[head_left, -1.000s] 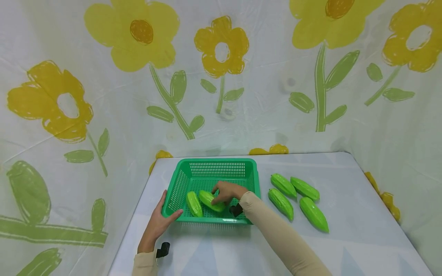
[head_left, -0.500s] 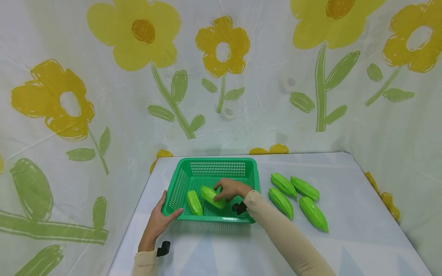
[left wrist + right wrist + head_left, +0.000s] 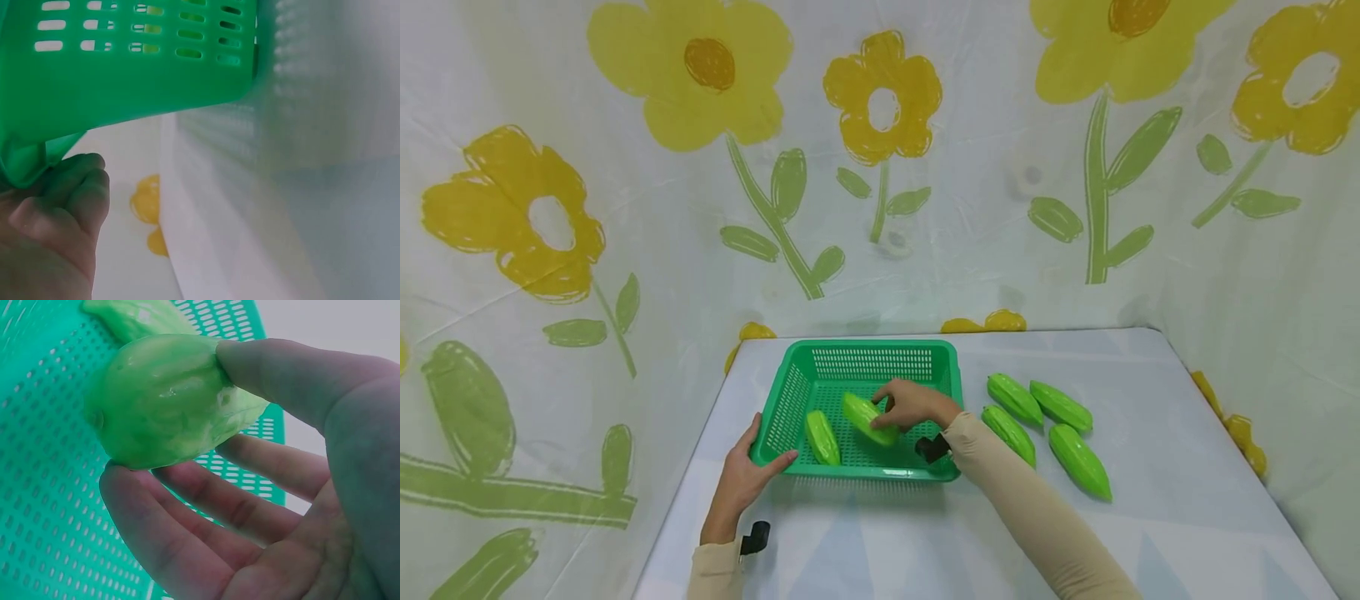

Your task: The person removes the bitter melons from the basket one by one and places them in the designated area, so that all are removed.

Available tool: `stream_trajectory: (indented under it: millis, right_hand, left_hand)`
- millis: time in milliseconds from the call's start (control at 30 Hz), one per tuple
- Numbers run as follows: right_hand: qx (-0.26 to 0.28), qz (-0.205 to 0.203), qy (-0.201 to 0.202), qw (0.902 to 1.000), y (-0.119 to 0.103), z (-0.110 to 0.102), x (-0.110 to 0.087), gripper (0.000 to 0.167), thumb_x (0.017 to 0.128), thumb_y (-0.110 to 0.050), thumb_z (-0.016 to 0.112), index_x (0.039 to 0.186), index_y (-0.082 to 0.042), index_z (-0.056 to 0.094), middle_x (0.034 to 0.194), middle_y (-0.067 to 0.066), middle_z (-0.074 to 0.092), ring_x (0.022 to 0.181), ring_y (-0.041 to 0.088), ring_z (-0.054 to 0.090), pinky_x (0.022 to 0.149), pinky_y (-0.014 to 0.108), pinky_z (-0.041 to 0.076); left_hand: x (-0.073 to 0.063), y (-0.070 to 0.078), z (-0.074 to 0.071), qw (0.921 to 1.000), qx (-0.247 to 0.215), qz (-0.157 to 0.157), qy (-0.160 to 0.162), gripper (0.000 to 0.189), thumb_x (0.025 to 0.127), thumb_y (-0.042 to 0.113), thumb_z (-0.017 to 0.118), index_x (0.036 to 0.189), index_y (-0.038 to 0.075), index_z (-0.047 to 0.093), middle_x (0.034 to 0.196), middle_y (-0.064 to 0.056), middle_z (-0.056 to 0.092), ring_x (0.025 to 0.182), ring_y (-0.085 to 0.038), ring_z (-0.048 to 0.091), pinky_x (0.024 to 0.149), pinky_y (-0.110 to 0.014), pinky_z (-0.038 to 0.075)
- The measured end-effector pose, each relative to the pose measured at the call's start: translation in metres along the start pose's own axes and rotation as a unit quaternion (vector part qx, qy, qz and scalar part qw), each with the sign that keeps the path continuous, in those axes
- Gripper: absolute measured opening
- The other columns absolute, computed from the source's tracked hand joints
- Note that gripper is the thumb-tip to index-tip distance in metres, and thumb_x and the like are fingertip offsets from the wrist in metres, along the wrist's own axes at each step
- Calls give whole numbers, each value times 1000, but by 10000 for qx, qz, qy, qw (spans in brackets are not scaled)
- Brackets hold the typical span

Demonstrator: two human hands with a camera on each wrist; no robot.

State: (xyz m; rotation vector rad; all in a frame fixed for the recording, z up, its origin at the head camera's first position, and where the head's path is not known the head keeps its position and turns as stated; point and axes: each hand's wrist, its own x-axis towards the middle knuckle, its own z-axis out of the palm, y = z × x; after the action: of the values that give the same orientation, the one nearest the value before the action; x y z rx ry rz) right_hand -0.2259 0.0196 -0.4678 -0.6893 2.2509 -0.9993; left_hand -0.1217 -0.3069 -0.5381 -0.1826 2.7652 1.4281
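Moved since a second ago: the glossy, bright green, ridged gourd point(image 3: 861, 414) in your right hand point(image 3: 914, 403), now farther from the front wall of the rectangular green perforated plastic basket point(image 3: 865, 472) and a little toward its right side. Your left hand point(image 3: 748, 475) keeps its place at the front left corner.

Right hand: grasping that gourd, thumb on one side, fingertips on the other, palm off the skin in the right wrist view. Gourd is tilted, inside the basket walls; looks lifted, though its underside is hidden from the head view. Left hand: grasping the basket, thumb over the front rim, fingers along the outside of the left wall.

Also inside: a second green gourd point(image 3: 823, 438), lying toward the left wall, apart from the held one. Four loose green gourds point(image 3: 1079, 461) lie on the pale, blue-patterned counter point(image 3: 910, 533), right of the basket.

Handling, as judged from here: your hold is mostly fingertips and the skin looks slick, so set the thumb nearer the gourd's middle and spread your fingers beneath; otherwise an end could dip. Keep the left hand firm, lest the basket slide. Carry the right wrist high, so the black wrist camera point(image 3: 932, 448) doesn't catch the front rim.
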Motion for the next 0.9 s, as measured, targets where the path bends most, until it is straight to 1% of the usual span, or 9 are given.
stream_trajectory:
  millis: [133, 233, 400, 500, 600, 700, 767, 900]
  right_hand:
    - [30, -32, 7, 10000, -2, -4, -5, 57, 95, -25, 76, 143, 0, 59, 127, 26, 70, 87, 23, 76, 77, 40, 64]
    - [32, -56, 34, 10000, 0, -6, -7, 57, 95, -26, 77, 143, 0, 59, 127, 26, 70, 87, 21, 76, 76, 37, 64]
    - [113, -114, 101, 9998, 2, -9, -11, 58, 94, -26, 77, 142, 1, 60, 122, 23, 73, 81, 20, 76, 75, 40, 64]
    - [202, -74, 137, 9997, 2, -11, -15, 59, 94, -26, 77, 143, 0, 59, 122, 23, 73, 82, 20, 76, 77, 41, 64]
    - [237, -36, 182, 9995, 5, -13, -17, 60, 94, -26, 77, 144, 0, 58, 123, 23, 72, 83, 20, 76, 76, 40, 65]
    - [181, -59, 216, 9996, 8, -15, -17, 59, 94, -26, 77, 144, 1, 58, 121, 23, 72, 80, 19, 76, 75, 38, 65]
    - [123, -74, 229, 9996, 8, -16, -18, 59, 94, -26, 77, 144, 0, 59, 120, 23, 73, 79, 20, 76, 75, 40, 65]
    - [1, -116, 255, 9996, 6, -19, -20, 59, 94, -27, 77, 143, -1, 60, 119, 22, 73, 80, 27, 77, 76, 40, 64]
  left_hand:
    - [-3, 1, 0, 9999, -24, -70, 78, 111, 89, 44, 80, 166, 5, 11, 173, -21, 16, 158, -44, 24, 122, -62, 32]
    - [-5, 1, 0, 9999, -43, -64, 109, 111, 89, 43, 80, 166, 4, 11, 172, -23, 18, 157, -45, 25, 121, -63, 33]
    - [-5, -1, 0, 10000, 1, -93, -29, 115, 88, 42, 81, 167, 6, 7, 173, -22, 14, 158, -45, 21, 123, -64, 30]
    - [-6, -3, 0, 9999, -13, -77, -95, 117, 86, 41, 83, 167, 5, 5, 173, -22, 13, 159, -45, 20, 123, -64, 29]
    - [-6, -3, 1, 10000, -49, -12, -80, 118, 86, 40, 84, 167, 4, 6, 173, -23, 15, 158, -45, 21, 122, -64, 31]
    - [-5, -2, 1, 9999, -78, 16, -60, 118, 85, 41, 84, 167, 4, 7, 173, -23, 16, 158, -45, 23, 122, -64, 31]
    - [-5, -2, 2, 10000, -68, 6, -53, 118, 85, 41, 84, 167, 5, 7, 173, -23, 16, 158, -45, 23, 122, -64, 31]
    - [-6, -4, 3, 10000, -88, -15, -27, 118, 85, 41, 84, 167, 6, 7, 173, -22, 16, 158, -45, 22, 123, -64, 30]
